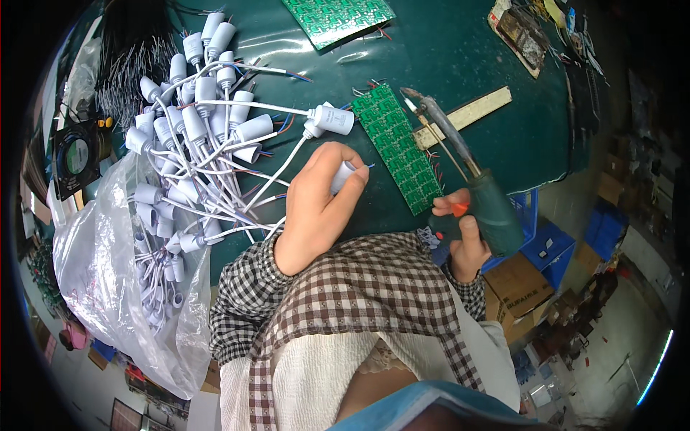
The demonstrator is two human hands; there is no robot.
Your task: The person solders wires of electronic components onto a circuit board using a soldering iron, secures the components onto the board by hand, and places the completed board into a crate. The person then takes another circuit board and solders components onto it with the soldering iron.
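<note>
My left hand [322, 205] is closed around a white lamp socket [343, 177], most of which the fingers hide. A short blue wire end sticks out past the fingertips, close to the left edge of a green circuit board panel [397, 151]. In my right hand [466, 241] is a green soldering gun [496, 215], gripped by its handle with an orange-red trigger beside the fingers. Its metal tip points up and away over the panel's right side. Red wires stand along the panel's edges. Two more white sockets [333, 119] lie just beyond my left hand.
A heap of white sockets with cables [194, 144] covers the left side, partly inside a clear plastic bag [108, 266]. A pale wooden strip [474, 115] lies by the panel. Another board panel [341, 18] is at the back. A black fan [75, 158] stands far left.
</note>
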